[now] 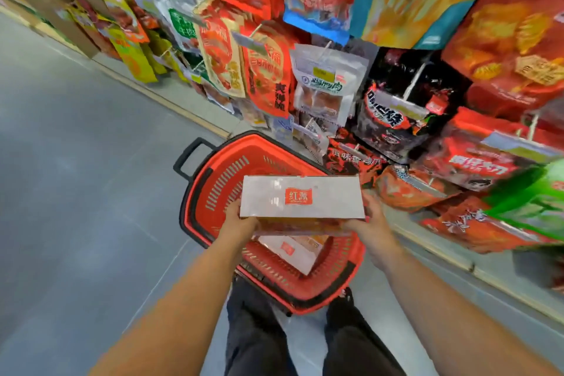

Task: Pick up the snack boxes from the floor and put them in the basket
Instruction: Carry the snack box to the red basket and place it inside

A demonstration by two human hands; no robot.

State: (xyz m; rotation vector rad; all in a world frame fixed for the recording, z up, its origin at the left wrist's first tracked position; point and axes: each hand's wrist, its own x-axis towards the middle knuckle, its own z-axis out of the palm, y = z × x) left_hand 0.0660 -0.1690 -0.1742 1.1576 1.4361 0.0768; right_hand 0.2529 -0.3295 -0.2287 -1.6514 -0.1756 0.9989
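Two hands clamp one snack box between them: the left hand closes on its left short end and the right hand on its right short end, fingers wrapped under and thumbs on the sides. The box's long axis runs from hand to hand, level, white top face up with a red logo. Neither hand is nearer the goal; both sit equally over it. Directly below the grip lies the red basket, on the grey floor with its black handle on the far side. A second box already rests inside, just under the held one and nearer the person. Judging from this, the coming move is a straight lowering, with the box perhaps set beside or on that second box.
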